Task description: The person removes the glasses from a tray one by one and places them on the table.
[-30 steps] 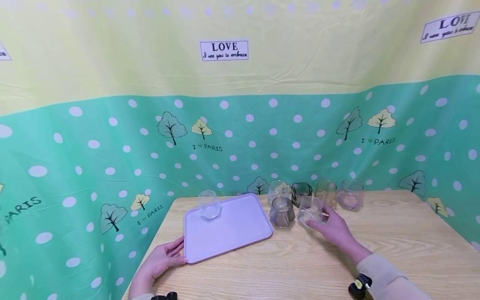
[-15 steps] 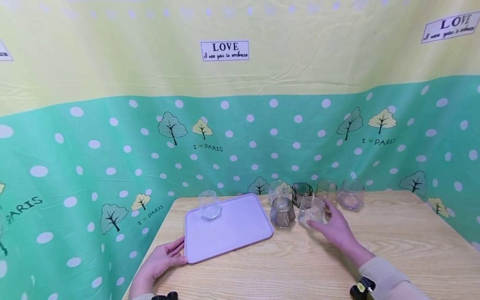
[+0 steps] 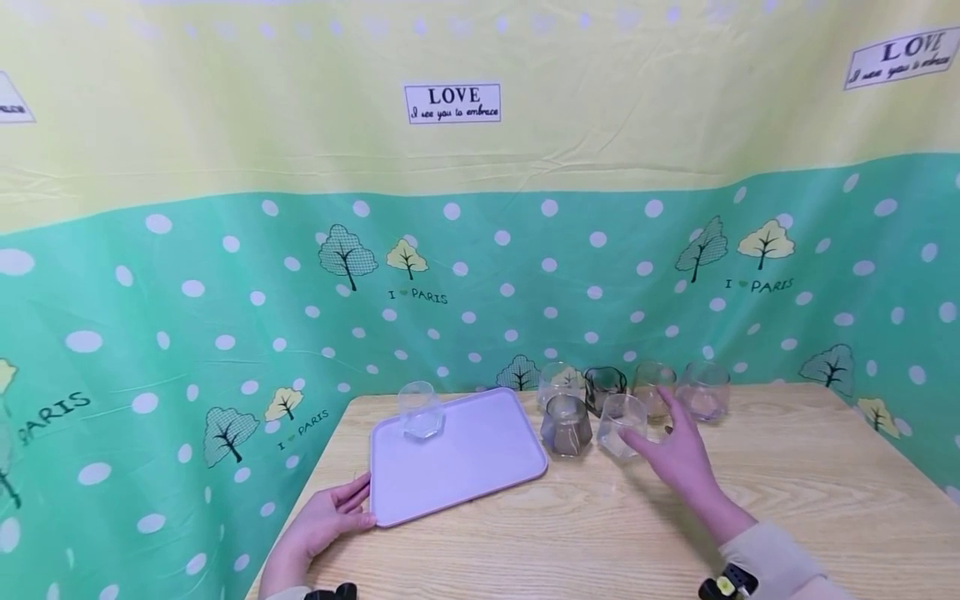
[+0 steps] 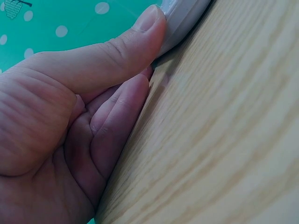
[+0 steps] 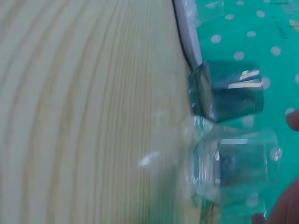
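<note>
My left hand (image 3: 326, 525) holds the near left corner of a lilac tray (image 3: 468, 467). In the left wrist view, the thumb presses against the tray's rim (image 4: 184, 21), with the other fingers bent below it. A clear faceted glass (image 3: 422, 417) stands upright toward the tray's back left. My right hand (image 3: 682, 458) is spread beside another clear glass (image 3: 617, 437), which stands on the table. Its thumb overlaps that glass in the head view, while the right wrist view shows the clear glass (image 5: 236, 163) apart from the fingers. Left of it stands a smoky grey glass (image 3: 566, 429).
Behind these two, a row holds a clear glass (image 3: 553, 379), a dark glass (image 3: 604, 382), an amber glass (image 3: 651, 379) and a faintly pink glass (image 3: 705, 396). A green and yellow printed curtain (image 3: 510, 317) hangs behind the wooden table (image 3: 525, 550).
My right hand's fingers have come away from the clear glass, spreading and shifting slightly right. The glass stays in its place. My left hand remains at the tray corner.
</note>
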Motion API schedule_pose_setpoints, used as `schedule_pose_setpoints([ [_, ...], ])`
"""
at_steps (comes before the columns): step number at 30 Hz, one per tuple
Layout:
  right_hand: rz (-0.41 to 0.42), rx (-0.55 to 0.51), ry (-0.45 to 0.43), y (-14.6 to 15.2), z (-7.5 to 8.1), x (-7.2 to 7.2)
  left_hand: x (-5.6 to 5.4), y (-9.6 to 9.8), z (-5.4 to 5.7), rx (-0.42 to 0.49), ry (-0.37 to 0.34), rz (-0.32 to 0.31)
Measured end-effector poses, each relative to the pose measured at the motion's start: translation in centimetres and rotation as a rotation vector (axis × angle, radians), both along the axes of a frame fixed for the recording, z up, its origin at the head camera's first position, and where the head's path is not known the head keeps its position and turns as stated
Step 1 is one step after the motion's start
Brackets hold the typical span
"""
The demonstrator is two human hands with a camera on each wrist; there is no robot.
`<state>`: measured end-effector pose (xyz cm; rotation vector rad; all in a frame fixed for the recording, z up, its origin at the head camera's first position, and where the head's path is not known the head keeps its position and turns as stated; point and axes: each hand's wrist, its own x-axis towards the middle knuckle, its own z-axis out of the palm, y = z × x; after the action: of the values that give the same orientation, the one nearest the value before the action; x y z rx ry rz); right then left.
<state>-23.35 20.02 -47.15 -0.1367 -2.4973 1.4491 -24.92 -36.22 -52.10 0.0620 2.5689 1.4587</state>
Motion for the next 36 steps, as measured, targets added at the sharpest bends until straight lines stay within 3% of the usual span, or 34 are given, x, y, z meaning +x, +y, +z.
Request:
schedule_pose_setpoints([
  [7,-0.006,-0.093,0.162,-3.3,0.3,0.5,0.1,-0.1,0.1,-0.016,0.008,-0.019],
  [15,0.076,-0.179,0.263,-9.2,0.7,0.9,0.2,-0.4,0.2,0.143,-0.006,-0.078],
  [18,0.137,-0.195,0.244,-11.9,0.3,0.9,0.1,-0.5,0.0,0.192,-0.004,-0.095],
  [23,0.219,-0.236,0.157,-16.2,-0.8,0.6,0.2,-0.4,-0.1,0.192,-0.009,-0.097],
  [29,0.322,-0.350,0.116,-20.4,-1.4,-0.4,0.4,-0.3,-0.1,0.177,-0.002,-0.092],
  [36,0.360,-0.395,0.040,-24.1,-1.9,-2.1,0.3,-0.1,0.2,0.205,-0.010,-0.073],
])
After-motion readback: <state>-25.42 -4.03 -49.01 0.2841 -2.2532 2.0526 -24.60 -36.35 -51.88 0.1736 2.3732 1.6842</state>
